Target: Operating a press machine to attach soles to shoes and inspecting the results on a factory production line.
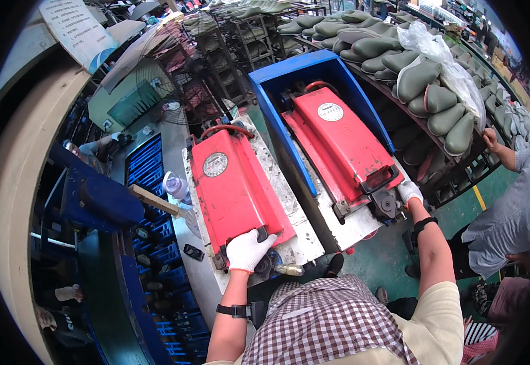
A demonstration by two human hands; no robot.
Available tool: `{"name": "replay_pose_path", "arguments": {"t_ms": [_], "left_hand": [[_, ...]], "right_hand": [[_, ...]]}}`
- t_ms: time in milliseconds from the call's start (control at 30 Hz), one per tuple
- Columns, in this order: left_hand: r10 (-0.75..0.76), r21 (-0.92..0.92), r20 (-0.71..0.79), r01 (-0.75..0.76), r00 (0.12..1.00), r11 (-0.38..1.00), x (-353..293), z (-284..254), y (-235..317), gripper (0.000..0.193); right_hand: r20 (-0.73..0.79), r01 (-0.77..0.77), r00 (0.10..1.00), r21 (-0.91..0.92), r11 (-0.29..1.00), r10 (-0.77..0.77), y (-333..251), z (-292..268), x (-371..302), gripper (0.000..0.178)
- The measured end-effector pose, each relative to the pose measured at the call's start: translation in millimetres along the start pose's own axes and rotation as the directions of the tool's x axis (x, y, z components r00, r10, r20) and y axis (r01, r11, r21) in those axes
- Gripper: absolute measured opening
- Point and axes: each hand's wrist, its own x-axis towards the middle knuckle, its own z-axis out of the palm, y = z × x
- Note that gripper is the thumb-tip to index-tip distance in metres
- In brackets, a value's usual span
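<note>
Two red metal machine covers lie side by side, both worn and chipped, each with a round white plate. My left hand [248, 250], in a white glove, is closed over the black handle [263, 233] at the near end of the left red cover [234, 188]. Beside it, a lever with a worn, pale grip [289, 269] sticks out. At the near right corner of the right red cover [344, 146], my gloved right hand [409, 191] is curled next to a black handle [382, 179] and a round dark latch part [388, 205]. What its fingers hold is hidden.
A blue metal hood [289, 70] surrounds the right machine's far end. Racks piled with green-grey shoe-shaped pieces [420, 79] stand beyond, partly under clear plastic [438, 52]. A person in a grey top [502, 225] stands at right. A fan [167, 67] and plastic bottle [175, 185] are left.
</note>
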Motion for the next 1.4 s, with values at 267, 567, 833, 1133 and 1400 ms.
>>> {"name": "replay_pose_path", "arguments": {"t_ms": [267,567,833,1133,1400], "left_hand": [[-0.011,-0.031,0.012,0.012,1.000,0.999,-1.5,-1.8,1.1,0.064],[0.021,0.017,-0.054,-0.020,0.998,1.000,-4.4,0.6,0.3,0.066],[0.036,0.033,-0.095,-0.033,0.995,0.999,-4.8,3.4,0.0,0.065],[0.081,0.040,-0.164,-0.075,0.983,0.996,-6.5,6.8,-1.3,0.061],[0.089,0.037,-0.220,-0.083,0.971,0.996,-6.9,11.5,-3.3,0.060]], "right_hand": [[-0.035,0.012,0.999,0.007,1.000,-0.012,-3.3,-2.6,-7.0,0.054],[-0.042,0.014,0.999,0.010,1.000,-0.014,-0.4,-0.7,-5.8,0.051],[-0.040,0.025,0.999,0.015,1.000,-0.025,2.1,-0.3,-3.9,0.052],[-0.041,0.015,0.999,0.029,0.999,-0.014,0.5,-2.8,-8.0,0.055],[-0.035,0.018,0.999,0.031,0.999,-0.017,-2.9,-3.0,-8.6,0.053]]}}
